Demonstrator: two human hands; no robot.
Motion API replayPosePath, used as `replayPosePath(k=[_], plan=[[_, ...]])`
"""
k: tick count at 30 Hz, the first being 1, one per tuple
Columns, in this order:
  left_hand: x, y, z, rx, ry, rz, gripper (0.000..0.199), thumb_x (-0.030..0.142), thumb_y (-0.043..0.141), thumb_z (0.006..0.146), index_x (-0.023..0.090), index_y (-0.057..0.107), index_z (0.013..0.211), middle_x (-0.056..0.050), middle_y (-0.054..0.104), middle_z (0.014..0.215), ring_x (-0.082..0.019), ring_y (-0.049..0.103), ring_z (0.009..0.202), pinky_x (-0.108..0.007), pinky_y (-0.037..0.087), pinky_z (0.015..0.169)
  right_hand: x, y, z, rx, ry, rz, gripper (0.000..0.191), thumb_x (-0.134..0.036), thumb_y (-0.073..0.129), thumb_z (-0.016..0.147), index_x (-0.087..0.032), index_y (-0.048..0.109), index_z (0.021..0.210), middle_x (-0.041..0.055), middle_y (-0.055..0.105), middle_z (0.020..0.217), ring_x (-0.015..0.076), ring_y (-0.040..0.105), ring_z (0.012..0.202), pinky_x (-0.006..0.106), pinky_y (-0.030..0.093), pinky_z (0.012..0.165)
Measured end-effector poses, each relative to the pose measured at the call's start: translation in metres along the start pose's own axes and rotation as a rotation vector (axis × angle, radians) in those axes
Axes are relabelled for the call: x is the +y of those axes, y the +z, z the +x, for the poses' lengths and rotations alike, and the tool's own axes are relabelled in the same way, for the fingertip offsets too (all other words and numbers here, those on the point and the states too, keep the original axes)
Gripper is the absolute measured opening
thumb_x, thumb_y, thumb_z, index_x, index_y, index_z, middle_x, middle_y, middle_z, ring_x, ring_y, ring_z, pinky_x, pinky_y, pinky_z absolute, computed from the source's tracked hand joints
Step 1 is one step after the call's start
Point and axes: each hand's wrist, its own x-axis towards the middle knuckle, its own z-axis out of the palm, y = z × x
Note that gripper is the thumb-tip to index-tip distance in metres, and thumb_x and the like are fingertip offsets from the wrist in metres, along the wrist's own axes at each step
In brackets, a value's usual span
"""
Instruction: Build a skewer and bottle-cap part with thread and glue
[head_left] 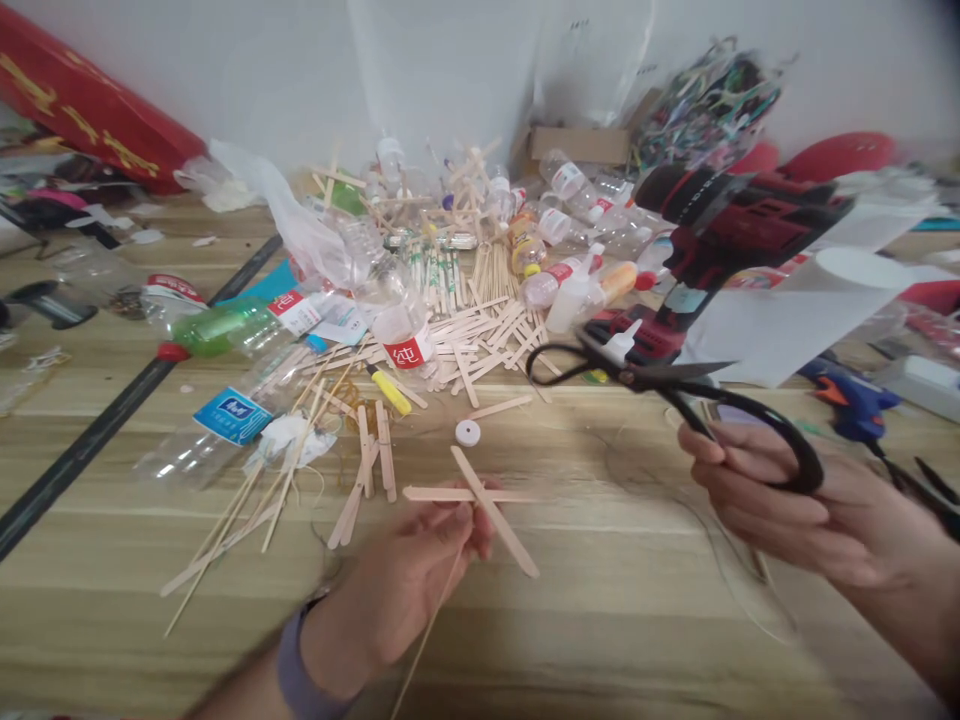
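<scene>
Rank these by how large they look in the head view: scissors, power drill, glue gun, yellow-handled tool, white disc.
1. Power drill and scissors: unsure; the scissors span wider, the drill looks bulkier
2. Glue gun
3. Yellow-handled tool
4. White disc

You have a red and black power drill standing to the right, a blue glue gun beyond it, a cardboard box near the wall, and a green bottle beside the long dark bar on your left.
</scene>
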Motion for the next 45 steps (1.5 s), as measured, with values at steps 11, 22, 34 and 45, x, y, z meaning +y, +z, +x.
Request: replayPosePath(k=[11,22,34,45], plan=[[0.004,-0.004,-0.003,-0.013,0.038,-0.046,0.029,0.037,0.083,0.071,0.027,0.078,0.097,-0.001,0.071,0.112,-0.022,0.056,0.113,-0.037,0.033,0.109,0.076,0.041,-0.009,-0.419,0.165,0.569,0.013,-0.028,0.060,0.091,-0.018,0.054,0.087,-0.0148,0.040,0.045,-0.0021,0.022,0.020,0.006,0.040,0.030],[-0.008,0.007,-0.007,-0.188,-0.077,-0.015,0.015,0.033,0.079,0.075,0.022,0.071,0.069,-0.002,0.069,0.089,-0.019,0.058,0.097,-0.031,0.041,0.096,0.093,0.060,0.031,-0.167,-0.124,-0.108,0.038,-0.020,0.086,0.067,-0.018,0.058,0.093,0.0017,0.070,0.085,0.0103,0.067,0.074,0.018,0.053,0.065],[-0.005,0.007,0.002,-0.176,-0.024,-0.046,0.016,0.034,0.077,0.078,0.021,0.074,0.086,0.000,0.063,0.085,-0.015,0.056,0.091,-0.028,0.037,0.099,0.089,0.063,0.064,-0.033,-0.321,-0.017,0.068,-0.017,0.076,0.064,-0.028,0.054,0.127,0.0060,0.069,0.104,0.0248,0.064,0.098,0.041,0.047,0.088],[0.021,0.009,0.003,-0.082,-0.133,-0.036,0.029,0.035,0.078,0.076,0.015,0.058,0.070,0.005,0.051,0.063,-0.003,0.036,0.047,-0.015,0.028,0.043,0.072,0.037,0.046,0.038,-0.296,-0.231,0.057,-0.029,0.067,0.078,-0.030,0.050,0.132,-0.0006,0.055,0.085,0.0141,0.056,0.067,0.030,0.046,0.062]])
